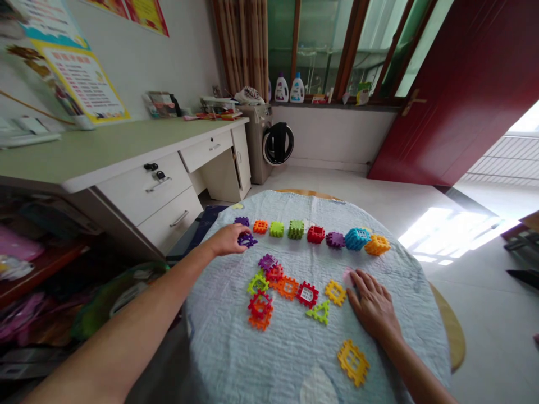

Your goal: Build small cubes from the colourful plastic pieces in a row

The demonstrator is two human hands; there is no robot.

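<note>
My left hand [229, 239] is closed on a dark purple plastic building block [247, 240] at the left end of a row of blocks. Just behind it sits another dark purple block [241, 221]. An orange block [260, 226], a lime block [277, 229] and a green stack [296, 228] follow to the right. My right hand [374, 306] lies on the cloth with its fingers stretched out. Near its thumb is a yellow square piece [336, 292], with a lime triangle piece [320, 312] just beyond.
The row continues with a red block [315, 234], a purple stack [336, 240], a blue stack [357, 238] and a yellow-orange stack [378, 244]. Loose orange pieces [288, 287] and others lie mid-table. A yellow window-like piece [352, 362] lies near the front. A desk [126, 146] stands left.
</note>
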